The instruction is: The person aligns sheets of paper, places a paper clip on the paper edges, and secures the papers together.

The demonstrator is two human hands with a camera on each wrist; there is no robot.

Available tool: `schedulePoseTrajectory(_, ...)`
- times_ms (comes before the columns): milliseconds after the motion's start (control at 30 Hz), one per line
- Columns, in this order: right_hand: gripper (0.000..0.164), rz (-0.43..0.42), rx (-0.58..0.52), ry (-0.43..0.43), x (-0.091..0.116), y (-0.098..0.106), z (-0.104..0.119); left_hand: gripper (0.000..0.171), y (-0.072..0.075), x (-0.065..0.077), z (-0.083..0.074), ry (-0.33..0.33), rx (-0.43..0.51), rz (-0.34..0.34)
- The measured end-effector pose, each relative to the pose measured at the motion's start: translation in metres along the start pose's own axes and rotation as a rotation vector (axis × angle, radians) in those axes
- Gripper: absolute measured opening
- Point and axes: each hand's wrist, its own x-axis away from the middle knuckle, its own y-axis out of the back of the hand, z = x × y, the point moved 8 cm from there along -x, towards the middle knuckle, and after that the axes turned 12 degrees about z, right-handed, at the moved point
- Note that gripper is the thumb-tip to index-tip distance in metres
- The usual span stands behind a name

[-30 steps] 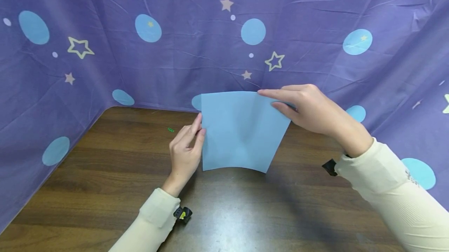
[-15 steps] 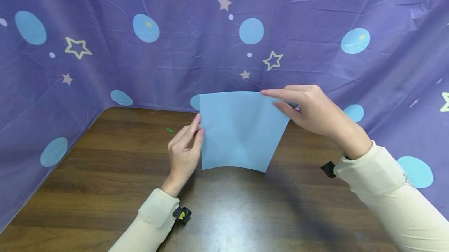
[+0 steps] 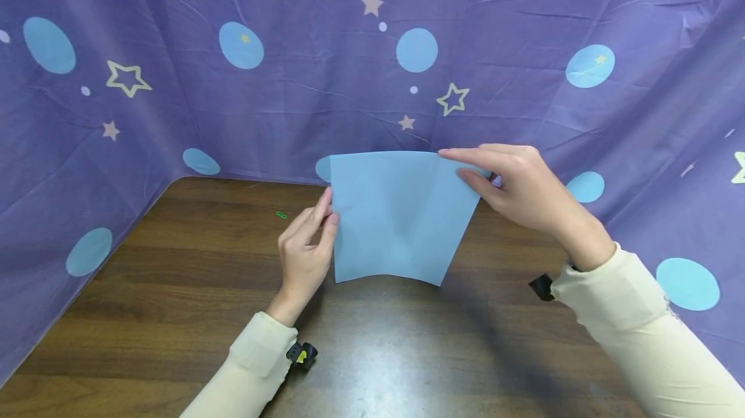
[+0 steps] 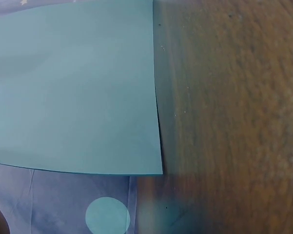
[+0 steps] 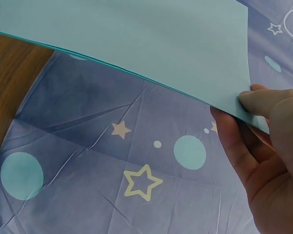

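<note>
A light blue sheet of paper (image 3: pixel 396 224) stands upright in the middle of the head view, its lower edge curving near the wooden table (image 3: pixel 174 288). At its left edge my left hand (image 3: pixel 305 253) pinches it between thumb and fingers. The right hand (image 3: pixel 524 188) grips the upper right corner, thumb in front and a finger along the top edge. In the right wrist view the thumb (image 5: pixel 263 102) presses on the face of the paper, and a thin doubled line runs along its edge. The paper (image 4: pixel 73 92) fills much of the left wrist view.
A small green paper clip (image 3: pixel 281 215) lies on the table left of the paper. A purple cloth (image 3: pixel 326 101) with stars and blue ovals hangs behind and at the sides. Black cameras (image 3: pixel 302 356) sit on both wrists.
My right hand has shifted slightly to the right along the top edge of the paper. The left hand keeps its hold, and the head view has moved a little.
</note>
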Motion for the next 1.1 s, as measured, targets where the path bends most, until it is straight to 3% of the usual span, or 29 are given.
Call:
schedulePoseTrajectory(267, 0.046, -0.027, 0.020, -0.037, 0.006, 0.001, -0.003, 0.046, -0.001, 0.000, 0.000, 0.008, 0.008, 0.003)
schedulePoseTrajectory(733, 0.039, -0.064, -0.045, -0.115, 0.019, 0.001, -0.010, 0.046, 0.000, 0.000, -0.001, -0.004, 0.000, -0.001)
schedulePoseTrajectory(1100, 0.039, -0.147, -0.052, -0.151, 0.029, 0.000, -0.012, 0.045, -0.001, 0.000, 0.001, 0.005, 0.001, -0.001)
